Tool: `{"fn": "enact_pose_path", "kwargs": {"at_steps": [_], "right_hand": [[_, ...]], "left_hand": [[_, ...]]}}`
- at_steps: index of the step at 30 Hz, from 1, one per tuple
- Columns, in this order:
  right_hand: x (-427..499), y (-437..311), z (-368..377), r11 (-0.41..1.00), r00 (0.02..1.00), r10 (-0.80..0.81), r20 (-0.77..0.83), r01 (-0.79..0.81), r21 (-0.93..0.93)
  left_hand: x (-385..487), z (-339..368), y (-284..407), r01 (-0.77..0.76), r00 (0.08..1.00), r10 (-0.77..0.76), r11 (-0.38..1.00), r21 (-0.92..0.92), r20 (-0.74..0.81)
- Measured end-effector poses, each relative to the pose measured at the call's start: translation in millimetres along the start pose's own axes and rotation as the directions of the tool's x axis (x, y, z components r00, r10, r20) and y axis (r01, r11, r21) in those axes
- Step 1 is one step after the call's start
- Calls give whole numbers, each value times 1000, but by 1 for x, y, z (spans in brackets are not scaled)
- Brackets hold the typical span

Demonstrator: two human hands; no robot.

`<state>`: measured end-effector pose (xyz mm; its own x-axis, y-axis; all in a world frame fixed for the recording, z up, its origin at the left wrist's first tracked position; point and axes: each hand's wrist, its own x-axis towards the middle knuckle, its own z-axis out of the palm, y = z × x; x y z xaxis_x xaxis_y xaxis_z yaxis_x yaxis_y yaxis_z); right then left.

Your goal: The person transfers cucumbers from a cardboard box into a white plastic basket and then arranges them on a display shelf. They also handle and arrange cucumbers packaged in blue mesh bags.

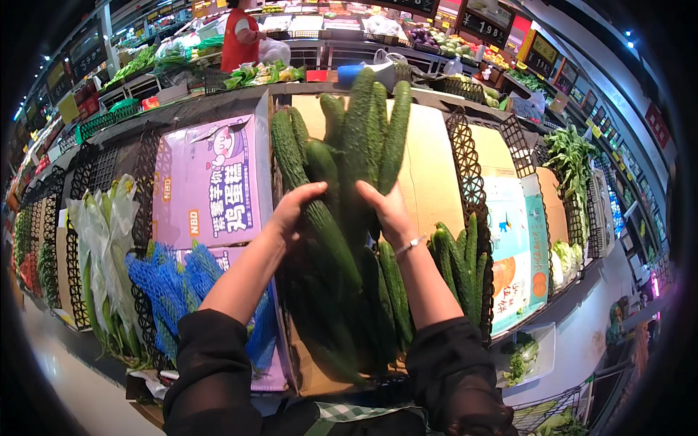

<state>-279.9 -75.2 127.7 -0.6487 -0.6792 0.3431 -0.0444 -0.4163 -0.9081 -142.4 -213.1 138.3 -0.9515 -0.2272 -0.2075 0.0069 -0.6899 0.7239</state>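
Observation:
Between my two hands is a bunch of several long green cucumbers (357, 131), their far ends fanned out away from me. My left hand (297, 212) clasps the bunch from the left, thumb on top. From the right side my right hand (388, 210) grips it, a bracelet on its wrist. The hands' undersides and some fingers are hidden by the cucumbers. Beneath and nearer to me, more cucumbers (395, 294) lie in shadow on a cardboard-lined section (431, 158) of the sloped stand.
Left of the cucumbers, blue mesh bags (180, 289) lie by a purple printed cardboard sheet (204, 180). Black plastic lattice dividers (469, 174) separate the sections. Smaller cucumbers (461, 267) lie at right. Beyond the stand a person in a red vest (238, 41) is standing.

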Motion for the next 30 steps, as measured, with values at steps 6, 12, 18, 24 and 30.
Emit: {"fn": "enact_pose_path", "kwargs": {"at_steps": [6,12,18,24,30], "right_hand": [[89,72,-11,996,997,-75,14,75,-44],[116,122,-37,929,992,107,-61,-122,-348],[108,121,-77,901,963,265,-52,-266,-342],[90,115,-86,766,996,66,-63,-91,-636],[68,97,-96,378,983,148,-105,-154,-913]], "left_hand": [[86,-65,49,-68,997,64,994,90,45],[158,-92,34,-322,729,597,731,602,-335],[158,-71,17,-205,383,887,355,912,-260],[151,-28,37,-3,312,870,-402,916,382],[155,-20,26,-102,772,494,-525,845,400]]}}
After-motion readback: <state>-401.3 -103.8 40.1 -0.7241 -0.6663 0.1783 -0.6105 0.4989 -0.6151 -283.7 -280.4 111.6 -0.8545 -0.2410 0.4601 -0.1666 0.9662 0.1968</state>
